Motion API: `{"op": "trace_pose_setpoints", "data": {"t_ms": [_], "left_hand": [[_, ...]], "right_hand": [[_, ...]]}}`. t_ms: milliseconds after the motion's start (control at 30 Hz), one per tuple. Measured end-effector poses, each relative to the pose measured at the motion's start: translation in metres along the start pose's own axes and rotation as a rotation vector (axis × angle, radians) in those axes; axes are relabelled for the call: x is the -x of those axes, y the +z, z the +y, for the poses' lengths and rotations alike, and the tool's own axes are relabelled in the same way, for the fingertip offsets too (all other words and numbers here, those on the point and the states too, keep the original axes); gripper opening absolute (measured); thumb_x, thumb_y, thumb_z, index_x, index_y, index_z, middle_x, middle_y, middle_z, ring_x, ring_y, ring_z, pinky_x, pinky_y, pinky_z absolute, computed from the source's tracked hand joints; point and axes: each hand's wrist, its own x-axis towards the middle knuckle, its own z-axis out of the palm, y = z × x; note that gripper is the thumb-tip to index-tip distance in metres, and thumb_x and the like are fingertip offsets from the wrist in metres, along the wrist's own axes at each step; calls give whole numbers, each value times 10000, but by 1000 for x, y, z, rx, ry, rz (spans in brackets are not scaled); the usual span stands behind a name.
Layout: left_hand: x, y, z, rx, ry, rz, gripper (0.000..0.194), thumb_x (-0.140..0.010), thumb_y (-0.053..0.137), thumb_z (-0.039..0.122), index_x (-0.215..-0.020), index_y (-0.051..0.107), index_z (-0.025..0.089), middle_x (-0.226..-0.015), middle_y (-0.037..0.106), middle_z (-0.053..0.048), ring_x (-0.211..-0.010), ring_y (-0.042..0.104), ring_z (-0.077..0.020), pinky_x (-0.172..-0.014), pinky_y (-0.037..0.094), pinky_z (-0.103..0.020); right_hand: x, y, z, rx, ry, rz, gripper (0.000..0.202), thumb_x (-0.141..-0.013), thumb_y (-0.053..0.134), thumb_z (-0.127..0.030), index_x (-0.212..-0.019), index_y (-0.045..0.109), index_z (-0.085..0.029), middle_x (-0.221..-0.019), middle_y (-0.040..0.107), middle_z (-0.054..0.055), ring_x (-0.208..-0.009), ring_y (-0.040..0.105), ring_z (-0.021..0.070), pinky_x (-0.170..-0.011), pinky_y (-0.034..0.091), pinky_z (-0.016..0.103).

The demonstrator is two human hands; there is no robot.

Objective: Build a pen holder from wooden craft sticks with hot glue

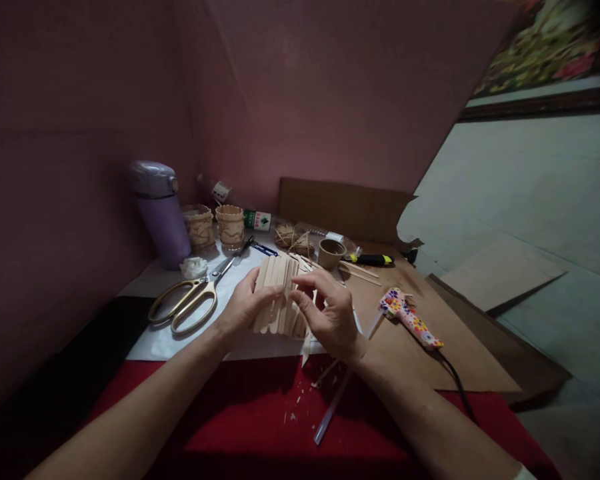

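Note:
A piece made of flat wooden craft sticks (pixel 276 313) set side by side is held up over the front of the white sheet. My left hand (pixel 247 300) grips it from the left, with the thumb lying across the sticks. At its right side, my right hand (pixel 327 310) has thumb and index finger brought close together against the sticks. Whatever sits between those fingertips is too small to make out. Beneath the right hand, a clear glue stick (pixel 333 413) lies over the red cloth, pointing toward the flower-patterned glue gun (pixel 405 313).
Gold-handled scissors (pixel 195 300) lie at left by a purple bottle (pixel 163 223). Behind stand two carved cups (pixel 230 227), twine (pixel 287 235), a small pot (pixel 331 253) and a utility knife (pixel 373 259). Cardboard (pixel 460 360) covers the right; scraps litter the red cloth (pixel 240 413).

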Motion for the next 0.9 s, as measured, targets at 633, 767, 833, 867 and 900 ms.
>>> {"op": "trace_pose_setpoints", "data": {"t_ms": [633, 767, 833, 867, 900], "left_hand": [[2, 1, 1, 101, 34, -19, 460, -727, 685, 352, -1134, 563, 175, -927, 651, -53, -754, 611, -181, -643, 487, -266], [6, 3, 3, 158, -2, -37, 421, -735, 665, 343, -1112, 569, 182, -922, 653, -57, -733, 615, -183, -607, 490, -262], [8, 5, 6, 163, -2, -55, 400, -740, 656, 337, -1097, 578, 176, -907, 647, -53, -724, 606, -180, -594, 495, -262], [9, 6, 8, 166, 4, -60, 393, -736, 658, 333, -1086, 585, 170, -899, 645, -51, -726, 603, -179, -596, 499, -263], [10, 7, 9, 172, 9, -62, 386, -731, 664, 330, -1072, 591, 165, -890, 645, -51, -730, 604, -180, -599, 501, -262]], "right_hand": [[16, 13, -9, 192, -149, 4, 318, -918, 586, -370, -1188, 625, -208, -973, 635, 92, -880, 635, 201, -735, 566, 342], [15, 10, -12, 233, -179, -26, 311, -935, 550, -365, -1175, 643, -191, -947, 630, 94, -847, 634, 193, -688, 562, 310], [14, 9, -13, 273, -210, -28, 305, -937, 545, -358, -1159, 653, -181, -940, 626, 98, -830, 630, 189, -677, 554, 300], [13, 8, -13, 295, -225, -29, 303, -937, 545, -355, -1157, 655, -178, -941, 625, 99, -825, 628, 188, -677, 550, 297], [13, 8, -13, 315, -240, -32, 304, -938, 544, -352, -1160, 654, -177, -940, 625, 100, -821, 627, 185, -676, 547, 292]]}}
